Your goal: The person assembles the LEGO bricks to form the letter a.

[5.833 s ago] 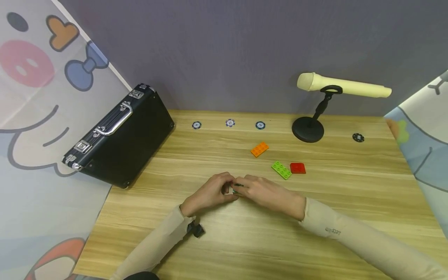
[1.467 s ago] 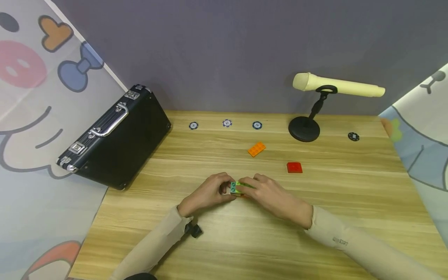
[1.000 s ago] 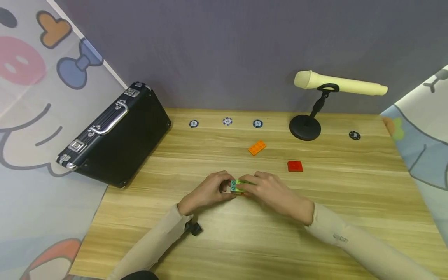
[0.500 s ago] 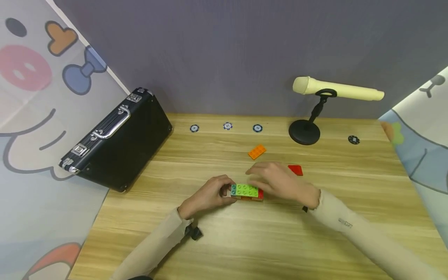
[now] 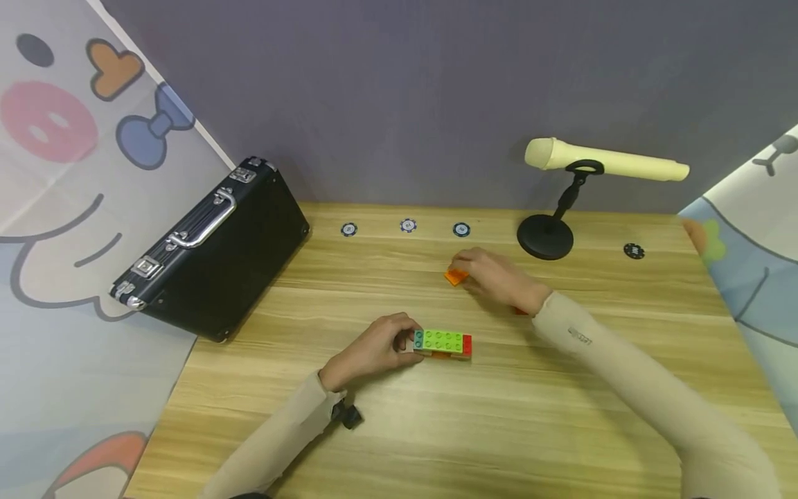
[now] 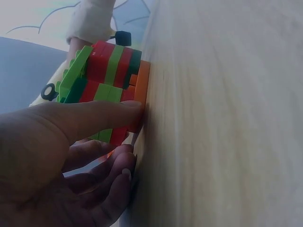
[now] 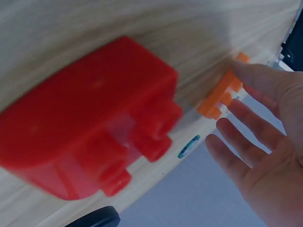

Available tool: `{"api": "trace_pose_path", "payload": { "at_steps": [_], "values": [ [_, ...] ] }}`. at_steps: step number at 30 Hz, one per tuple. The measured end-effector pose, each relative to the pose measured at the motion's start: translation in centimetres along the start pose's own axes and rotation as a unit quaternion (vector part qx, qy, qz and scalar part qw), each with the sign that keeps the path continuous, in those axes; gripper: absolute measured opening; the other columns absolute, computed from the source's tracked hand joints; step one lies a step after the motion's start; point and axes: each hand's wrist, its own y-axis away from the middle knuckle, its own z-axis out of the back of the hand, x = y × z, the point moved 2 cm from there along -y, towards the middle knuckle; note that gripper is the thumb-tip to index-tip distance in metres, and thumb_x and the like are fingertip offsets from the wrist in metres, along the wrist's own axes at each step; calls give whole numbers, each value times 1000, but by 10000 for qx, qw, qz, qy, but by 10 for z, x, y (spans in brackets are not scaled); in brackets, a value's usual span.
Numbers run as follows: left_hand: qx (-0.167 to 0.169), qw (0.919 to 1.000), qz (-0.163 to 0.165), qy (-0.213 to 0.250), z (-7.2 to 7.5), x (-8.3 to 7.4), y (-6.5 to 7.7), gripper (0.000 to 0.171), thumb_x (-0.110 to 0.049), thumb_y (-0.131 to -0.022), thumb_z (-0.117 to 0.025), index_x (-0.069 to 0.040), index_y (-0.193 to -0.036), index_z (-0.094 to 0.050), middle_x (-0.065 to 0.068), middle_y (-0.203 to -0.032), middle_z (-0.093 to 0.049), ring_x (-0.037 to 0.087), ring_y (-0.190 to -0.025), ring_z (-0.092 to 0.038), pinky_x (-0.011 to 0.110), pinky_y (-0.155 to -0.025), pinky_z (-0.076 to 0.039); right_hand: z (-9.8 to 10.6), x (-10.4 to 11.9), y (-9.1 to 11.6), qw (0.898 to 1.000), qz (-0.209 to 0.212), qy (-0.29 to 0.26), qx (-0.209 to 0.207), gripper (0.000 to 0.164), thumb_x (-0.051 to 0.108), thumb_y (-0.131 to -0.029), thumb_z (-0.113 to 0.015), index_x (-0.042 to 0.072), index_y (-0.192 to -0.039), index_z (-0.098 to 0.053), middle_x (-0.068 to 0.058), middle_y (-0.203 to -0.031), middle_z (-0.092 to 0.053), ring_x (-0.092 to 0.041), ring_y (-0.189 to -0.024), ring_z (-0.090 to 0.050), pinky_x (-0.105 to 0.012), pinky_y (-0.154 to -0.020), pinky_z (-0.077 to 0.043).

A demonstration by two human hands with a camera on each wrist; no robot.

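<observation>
My left hand (image 5: 376,348) holds the left end of a block of stacked toy bricks (image 5: 443,340) on the table, thumb along the near side. A lime-green brick tops it, with teal at the left end and red at the right. In the left wrist view, the brick stack (image 6: 102,92) shows layers of red, green and orange. My right hand (image 5: 495,278) is over the right end of a loose orange brick (image 5: 455,278) lying flat. The right wrist view has the thumb at the orange brick (image 7: 219,96) and the other fingers spread, not closed round it.
A red brick (image 7: 90,113) lies under the right wrist, mostly hidden in the head view. Poker chips (image 5: 408,225) line the back. A cream microphone (image 5: 614,161) rests on a black stand (image 5: 545,237) at back right. A black case (image 5: 218,256) stands at the left.
The lime-green brick went from the table onto the stack, pressed by my right hand. That hand then let go and moved up and away to the orange brick. My left hand stayed at the stack.
</observation>
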Motion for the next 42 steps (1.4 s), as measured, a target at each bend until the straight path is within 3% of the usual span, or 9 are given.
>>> {"api": "trace_pose_path", "payload": {
  "at_steps": [5,10,19,25,33,42],
  "values": [
    [17,10000,-27,50,1,-1,1,35,-22,-81,-82,-11,-110,-67,-4,-91,-62,12,-76,-58,18,-65,-49,-4,-3,1,9996,-94,54,261,32,13,-90,-72,14,-121,-67,-4,-114,-65,-23,-103,-65,-41,-87,-56],
    [-2,10000,-18,-7,1,0,-1,34,-23,-81,-82,-12,-110,-67,-5,-90,-61,11,-76,-58,16,-64,-48,-4,-4,6,9995,-121,122,264,34,17,-92,-69,14,-125,-64,-3,-110,-64,-20,-94,-65,-41,-83,-55],
    [-16,10000,-22,-50,1,-1,-1,35,-23,-81,-82,-11,-110,-67,-5,-90,-61,10,-76,-58,17,-64,-48,-4,8,22,9986,-122,435,291,37,17,-94,-66,14,-131,-61,-3,-109,-64,-19,-94,-66,-40,-83,-56],
    [-59,9999,-20,-98,1,-2,0,35,-22,-81,-82,-10,-111,-67,-4,-90,-61,10,-76,-58,18,-64,-48,-2,26,34,9949,124,1002,-31,39,17,-94,-65,14,-132,-59,-5,-113,-64,-24,-95,-66,-41,-75,-58],
    [-24,10000,10,-78,1,-1,-1,35,-23,-81,-82,-10,-110,-67,-3,-90,-62,12,-77,-59,18,-65,-48,13,61,48,9842,721,1390,-833,40,23,-89,-71,17,-128,-64,-2,-109,-66,-18,-82,-66,-30,-51,-50],
    [-22,9999,-71,-77,2,-1,-1,33,-22,-81,-82,-11,-107,-67,-2,-90,-63,11,-76,-58,20,-65,-50,29,101,59,9791,1011,1407,-1069,43,29,-88,-73,21,-129,-62,2,-113,-66,-15,-84,-66,-24,-50,-48]
  ]
}}
